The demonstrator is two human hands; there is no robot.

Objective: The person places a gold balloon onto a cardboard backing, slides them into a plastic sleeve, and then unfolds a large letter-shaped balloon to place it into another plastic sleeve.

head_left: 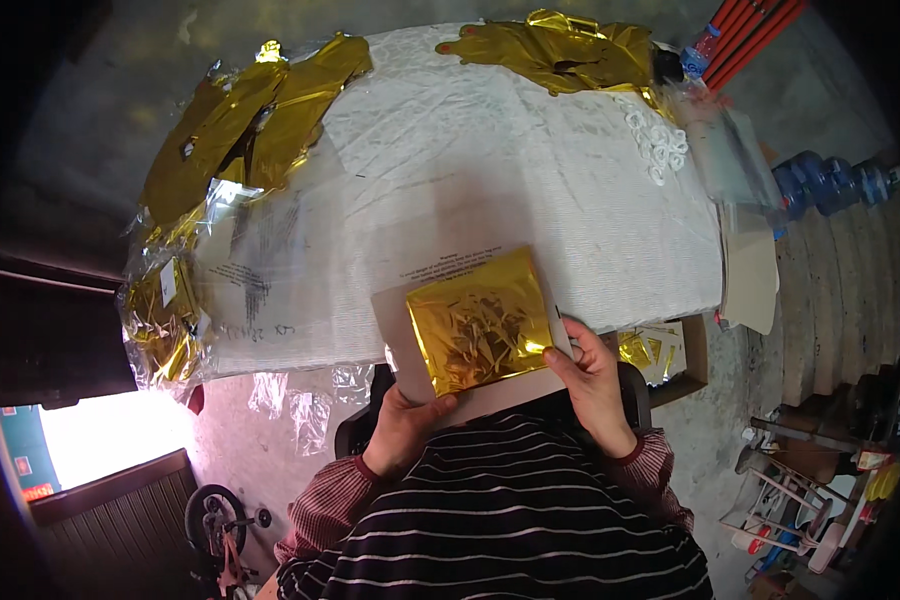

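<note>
In front of my body, at the near edge of the table, I hold a flat packet (pixel 482 322) with both hands. It has a folded, shiny gold foil piece on a pale, card-like backing, with printing along its far edge. My left hand (pixel 408 428) grips the lower left corner, thumb on top. My right hand (pixel 590 385) is closed around the right edge, its thumb pressing beside the foil. The fingers beneath the packet are partly hidden. The packet is tilted slightly, its right side farther from me.
Gold foil sheets (pixel 280 130) lie along the table's left side, more gold foil (pixel 570 55) at the far edge. White rings (pixel 658 145) sit at the right of the white-covered table (pixel 430 130). An open box (pixel 685 370) with gold pieces stands below right. Clear bags (pixel 310 420) hang at the near edge.
</note>
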